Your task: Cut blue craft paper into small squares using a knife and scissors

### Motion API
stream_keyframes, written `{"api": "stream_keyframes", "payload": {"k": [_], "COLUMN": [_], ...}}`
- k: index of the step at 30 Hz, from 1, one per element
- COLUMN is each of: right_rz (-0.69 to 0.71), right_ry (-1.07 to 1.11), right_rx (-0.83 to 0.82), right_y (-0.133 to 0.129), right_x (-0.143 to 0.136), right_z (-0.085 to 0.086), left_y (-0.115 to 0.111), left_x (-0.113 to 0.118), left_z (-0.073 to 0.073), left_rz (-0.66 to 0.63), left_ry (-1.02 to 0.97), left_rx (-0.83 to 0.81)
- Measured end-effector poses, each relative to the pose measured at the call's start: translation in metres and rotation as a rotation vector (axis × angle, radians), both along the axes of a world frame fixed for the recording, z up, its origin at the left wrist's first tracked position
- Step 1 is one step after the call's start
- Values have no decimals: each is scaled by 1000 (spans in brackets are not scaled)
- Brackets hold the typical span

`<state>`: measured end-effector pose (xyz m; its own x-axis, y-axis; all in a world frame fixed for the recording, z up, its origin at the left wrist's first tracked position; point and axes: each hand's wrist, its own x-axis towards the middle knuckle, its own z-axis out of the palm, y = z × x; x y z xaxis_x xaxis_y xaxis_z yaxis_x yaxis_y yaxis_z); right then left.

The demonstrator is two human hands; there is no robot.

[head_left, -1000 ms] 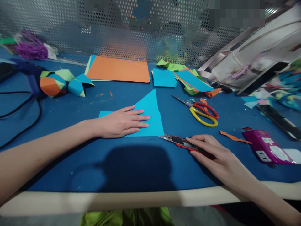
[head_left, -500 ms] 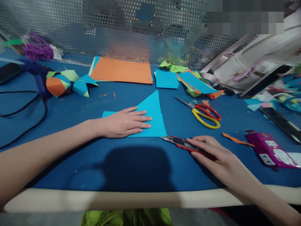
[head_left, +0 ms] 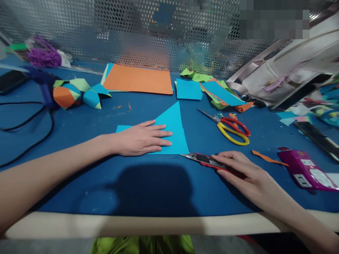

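A folded sheet of bright blue paper (head_left: 178,132) lies on the blue table, one part of it rising to a point at the back. My left hand (head_left: 144,138) rests flat on this paper with its fingers spread. My right hand (head_left: 239,169) is closed round a red and black utility knife (head_left: 205,160). The knife's blade is out and points left, its tip close to the paper's front right corner.
Scissors (head_left: 225,127) with red and yellow handles lie behind my right hand. Further back are orange sheets (head_left: 139,79), small blue squares (head_left: 189,89) and folded paper shapes (head_left: 66,96). On the right sits a purple power strip (head_left: 304,169); black cables (head_left: 50,132) run at the left.
Everything in view has shifted very slightly to the right together. Both hands, the paper and the knife otherwise keep nearly the same places.
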<state>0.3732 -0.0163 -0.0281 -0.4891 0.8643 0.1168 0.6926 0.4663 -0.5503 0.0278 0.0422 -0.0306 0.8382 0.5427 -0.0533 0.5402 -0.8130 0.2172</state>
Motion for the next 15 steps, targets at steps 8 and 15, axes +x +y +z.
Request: {"api": "stream_keyframes", "payload": {"k": [8, 15], "right_rz": [8, -1], "right_ry": [8, 3], "right_rx": [-32, -39], "right_y": [-1, -3], "right_x": [-5, -10], "right_z": [1, 2], "left_y": [0, 0], "left_x": [0, -1], "left_z": [1, 0], "left_rz": [12, 20], "left_ry": [-15, -40], "left_rx": [-19, -30]}}
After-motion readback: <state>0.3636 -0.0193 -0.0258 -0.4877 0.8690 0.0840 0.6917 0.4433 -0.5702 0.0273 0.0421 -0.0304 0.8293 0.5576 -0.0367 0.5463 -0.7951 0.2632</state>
